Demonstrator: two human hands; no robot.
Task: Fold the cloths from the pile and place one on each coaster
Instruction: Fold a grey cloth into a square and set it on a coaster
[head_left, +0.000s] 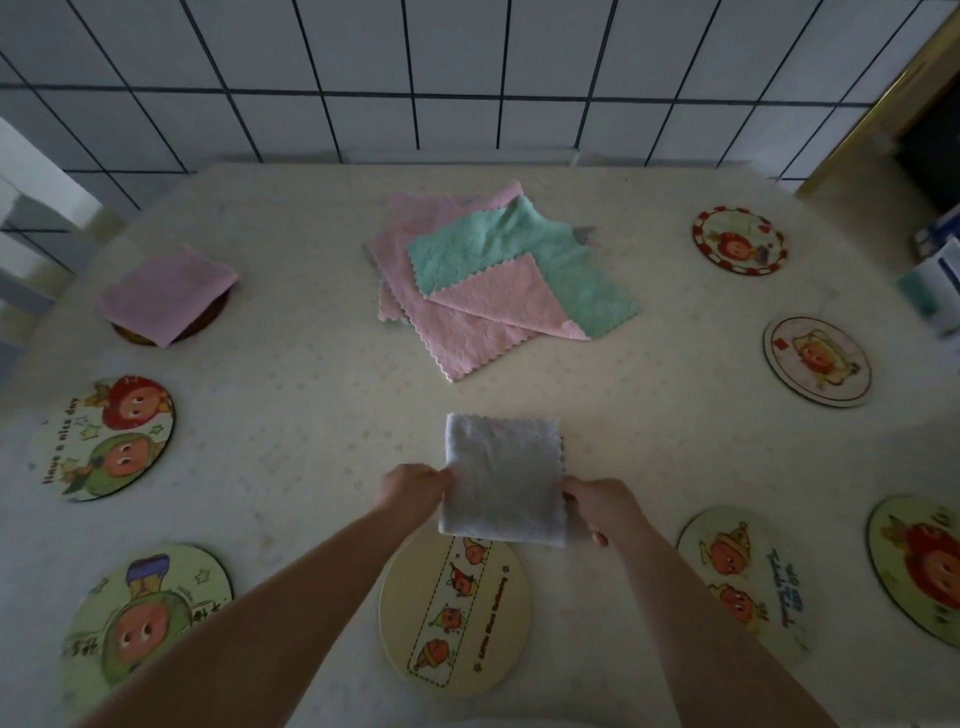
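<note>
Just beyond the nearest coaster (454, 613), the folded grey cloth (503, 478) is pinched at both side edges — left hand (413, 491) closed on its left edge, right hand (597, 506) closed on its right, the near edge already overlapping the far rim of that coaster. The risk here, as I read it: this is soft, nubbly microfibre with scalloped edges, and a limp fold like that can spring open or slide askew the moment either pinch lets go, so it could land half off the disc. The coaster is a flat, hard-looking round with a printed cartoon strip, probably smooth, so the cloth could shift on it. Beyond the grey cloth, the pile (493, 280) is loose pink and mint squares, quilted texture, one corner flipped over. Far left of the pile, a folded pink cloth (169, 293) already covers a dark coaster. The other coasters left and right of the grey cloth — all round, bare, cartoon-printed — wait on a pale, faintly patterned tabletop (291, 364). Plenty left to do, I'd judge.
</note>
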